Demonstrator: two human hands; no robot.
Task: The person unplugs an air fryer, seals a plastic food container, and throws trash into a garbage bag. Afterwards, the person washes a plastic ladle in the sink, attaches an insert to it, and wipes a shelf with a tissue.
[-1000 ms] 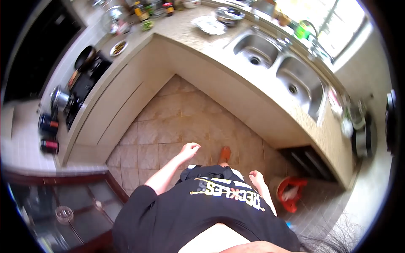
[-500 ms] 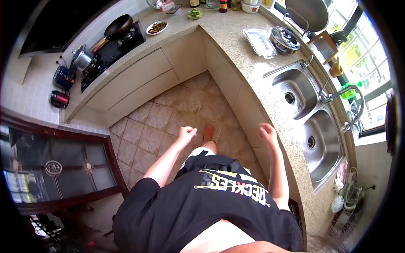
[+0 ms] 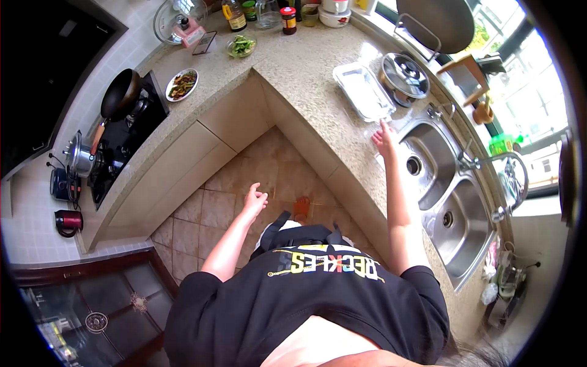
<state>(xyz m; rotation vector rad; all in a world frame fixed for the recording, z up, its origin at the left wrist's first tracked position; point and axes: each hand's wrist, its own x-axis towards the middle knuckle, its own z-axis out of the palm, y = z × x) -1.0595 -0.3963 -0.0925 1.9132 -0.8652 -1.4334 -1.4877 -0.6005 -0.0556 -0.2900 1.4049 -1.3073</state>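
Observation:
My right hand (image 3: 384, 141) reaches over the counter beside the sink, fingers stretched out and nothing held. Its fingertips are close to the near corner of a clear rectangular food container (image 3: 363, 92); whether they touch, I cannot tell. Just right of the container stands a steel pot (image 3: 403, 77) with a glass lid on. My left hand (image 3: 255, 200) hangs in the air over the floor, holding nothing, its index finger pointing out and the others partly bent.
A double sink (image 3: 449, 218) lies to the right. At the back are a plate of cooked food (image 3: 182, 85), a bowl of green vegetables (image 3: 241, 45) and a sauce jar (image 3: 288, 21). A wok (image 3: 121, 95) sits on the stove (image 3: 129, 131) at left.
My right hand has moved forward over the counter towards the clear container, and its fingers have opened out. My left hand's fingers have loosened. The view has shifted closer to the counter corner.

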